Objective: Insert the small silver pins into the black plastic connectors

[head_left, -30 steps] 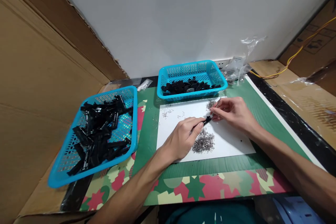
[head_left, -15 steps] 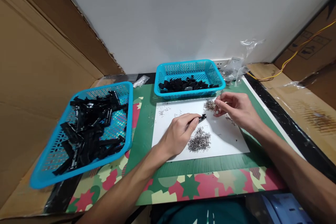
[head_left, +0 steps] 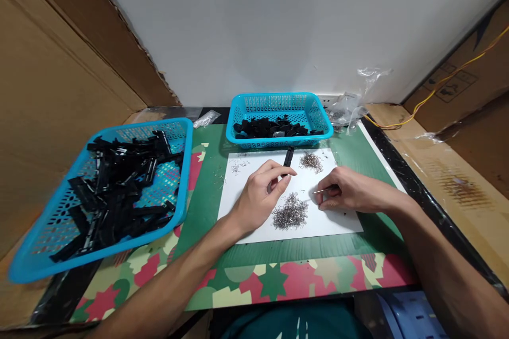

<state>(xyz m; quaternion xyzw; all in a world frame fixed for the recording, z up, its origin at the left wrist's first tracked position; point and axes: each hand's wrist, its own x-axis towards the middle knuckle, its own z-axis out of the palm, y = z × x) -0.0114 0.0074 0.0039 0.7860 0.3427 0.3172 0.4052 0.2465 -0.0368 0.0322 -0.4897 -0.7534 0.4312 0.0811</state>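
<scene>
White paper (head_left: pixel 336 225) carries a metal pile (head_left: pixel 290 213) near its front edge. Your left hand (head_left: pixel 259 193), half-curled, pinches a black part (head_left: pixel 289 157); your right hand (head_left: pixel 341 190), curled, grips a thin tool (head_left: pixel 322 190).

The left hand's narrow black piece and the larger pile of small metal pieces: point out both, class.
Narrow black piece (head_left: pixel 289 156): head view, exposed far end.
Larger pile of small metal pieces (head_left: pixel 290 214): head view, middle of the heap.

Bare white paper (head_left: pixel 258 228) opens beyond the large pile (head_left: pixel 291 213); the rear basket (head_left: pixel 278 140) blocks behind.
</scene>
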